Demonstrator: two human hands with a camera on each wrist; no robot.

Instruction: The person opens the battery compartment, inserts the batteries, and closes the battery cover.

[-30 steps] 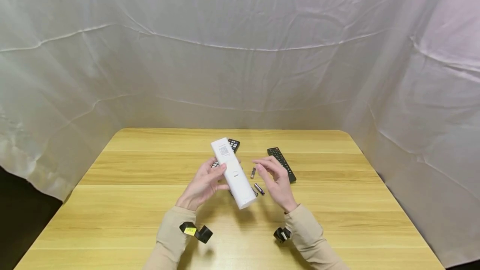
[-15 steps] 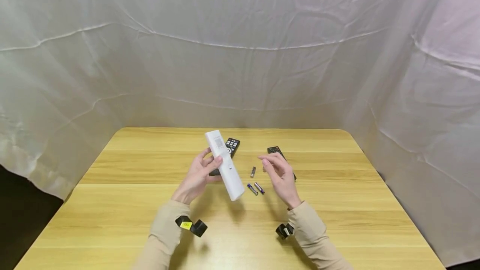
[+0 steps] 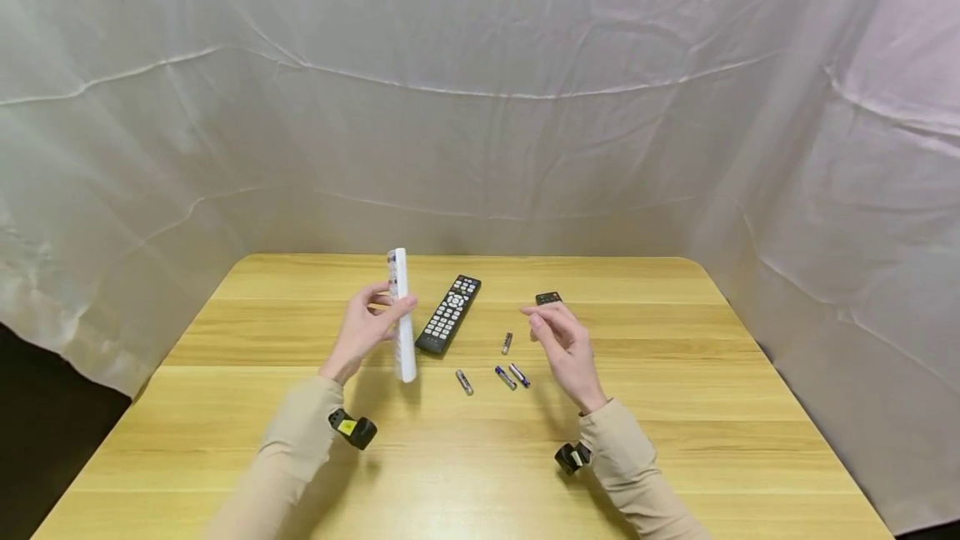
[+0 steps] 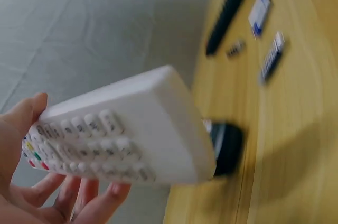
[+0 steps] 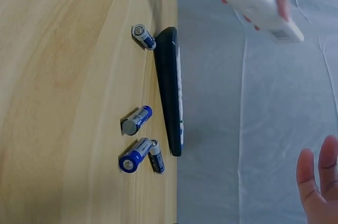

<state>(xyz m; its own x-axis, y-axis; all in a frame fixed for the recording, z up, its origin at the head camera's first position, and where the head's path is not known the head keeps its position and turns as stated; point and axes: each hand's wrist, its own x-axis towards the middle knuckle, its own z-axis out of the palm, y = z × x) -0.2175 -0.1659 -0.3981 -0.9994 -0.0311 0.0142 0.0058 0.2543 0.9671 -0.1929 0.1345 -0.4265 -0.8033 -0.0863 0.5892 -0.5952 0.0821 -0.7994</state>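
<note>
My left hand (image 3: 362, 333) grips a white remote control (image 3: 405, 348) between thumb and fingers, raised above the table and seen edge-on in the head view. Its rubber buttons (image 4: 97, 150), a few of them coloured, face the left wrist camera. My right hand (image 3: 567, 352) hangs over the table with loosely bent fingers, nothing in them. Under it lies a black remote (image 3: 548, 298), mostly covered by the hand. Between the hands are several loose batteries, among them a battery (image 3: 464, 382) nearest the white remote and a blue-ended battery (image 5: 135, 155).
Another black remote (image 3: 448, 315), with white buttons, lies face up just right of the raised white one. The wooden table (image 3: 480, 473) runs back to a grey cloth curtain (image 3: 480, 157), which also closes off both sides.
My left hand has carried the white remote leftward and turned it from back-side up to edge-on, uncovering the black remote and a battery. My right hand has shifted slightly right.
</note>
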